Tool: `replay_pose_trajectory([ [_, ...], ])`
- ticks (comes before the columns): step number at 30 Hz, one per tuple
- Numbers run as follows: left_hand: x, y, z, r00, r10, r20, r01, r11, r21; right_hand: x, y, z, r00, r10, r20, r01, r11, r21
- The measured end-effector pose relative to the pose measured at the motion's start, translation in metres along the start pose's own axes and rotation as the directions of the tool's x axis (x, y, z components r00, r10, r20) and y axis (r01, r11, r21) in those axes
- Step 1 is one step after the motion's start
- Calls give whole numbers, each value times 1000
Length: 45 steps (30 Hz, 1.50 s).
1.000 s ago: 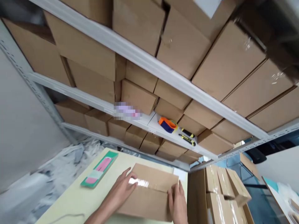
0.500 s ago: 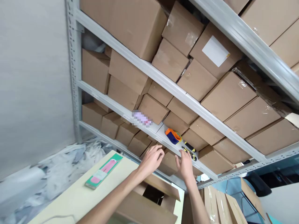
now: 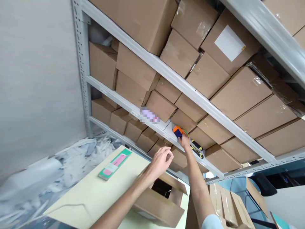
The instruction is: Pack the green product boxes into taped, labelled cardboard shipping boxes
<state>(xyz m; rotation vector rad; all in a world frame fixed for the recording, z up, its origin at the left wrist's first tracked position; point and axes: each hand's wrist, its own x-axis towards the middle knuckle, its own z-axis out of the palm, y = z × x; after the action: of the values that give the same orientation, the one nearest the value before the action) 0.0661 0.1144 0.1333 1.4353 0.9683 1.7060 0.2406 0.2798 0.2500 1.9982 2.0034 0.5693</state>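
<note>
My right hand [image 3: 185, 141] reaches to the shelf, its fingers closed on an orange and dark blue tape dispenser [image 3: 177, 131], which still rests on the shelf board. Two yellow and black utility knives [image 3: 197, 152] lie just right of that hand. My left hand [image 3: 162, 159] hangs in the air over the table's far edge, loosely curled, with nothing visible in it. Below it stands an open cardboard box [image 3: 159, 206], its flaps up and its inside dark. A green and pink flat package [image 3: 115, 163] lies on the table to the left.
A metal rack [image 3: 133, 108] full of cardboard boxes [image 3: 190, 109] rises ahead. A blurred-out purple item [image 3: 149, 115] sits on the same shelf as the dispenser. The pale yellow table [image 3: 88, 187] is in front; white scraps [image 3: 78, 162] pile at left. Flattened cartons [image 3: 226, 203] stand at lower right.
My right hand has moved forward and slightly left, from beside the knives onto the tape dispenser, and has closed on it. My left hand has shifted a little right and lower in view.
</note>
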Motion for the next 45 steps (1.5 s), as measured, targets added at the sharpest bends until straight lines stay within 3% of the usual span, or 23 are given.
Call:
replay_pose_trajectory([
  [6,-31,0,6,998,-52,33,53,998,-23,-9,1,-7,999,-15,-41,20,991,133],
  [10,-51,4,-11,996,-87,21,89,993,-76,-59,-3,-3,992,-53,-116,88,942,325],
  [11,-58,5,-16,994,-109,2,109,989,-100,-82,-6,1,987,-60,-150,119,897,426],
  [13,-70,10,-25,989,-149,-22,143,975,-168,-139,-15,11,969,-16,-247,197,653,732],
  [15,-81,17,-29,985,-172,-8,165,957,-240,-200,-30,18,982,6,-190,170,425,889],
  [18,-94,32,-29,981,-194,29,194,934,-300,-272,-58,18,994,87,-67,42,263,964],
  [21,-102,45,-29,981,-190,44,195,932,-305,-309,-78,12,969,241,-47,0,193,981],
  [26,-113,67,-43,992,-57,112,89,949,-301,-346,-73,-9,932,340,-126,38,253,967],
  [30,-124,82,-58,986,127,104,-90,948,-305,-367,-67,-34,956,262,-128,71,216,974],
  [34,-129,86,-70,984,160,74,-136,956,-260,-365,-71,-44,989,144,-39,10,198,980],
  [39,-120,88,-103,999,-13,32,19,982,-186,-359,-58,-38,998,-41,-46,59,428,902],
  [42,-110,89,-122,999,-46,-7,44,986,-159,-357,-43,-39,976,-167,-139,212,598,773],
  [45,-101,90,-132,1000,9,-8,-10,993,-117,-351,-31,-48,912,-309,-269,410,701,583],
])
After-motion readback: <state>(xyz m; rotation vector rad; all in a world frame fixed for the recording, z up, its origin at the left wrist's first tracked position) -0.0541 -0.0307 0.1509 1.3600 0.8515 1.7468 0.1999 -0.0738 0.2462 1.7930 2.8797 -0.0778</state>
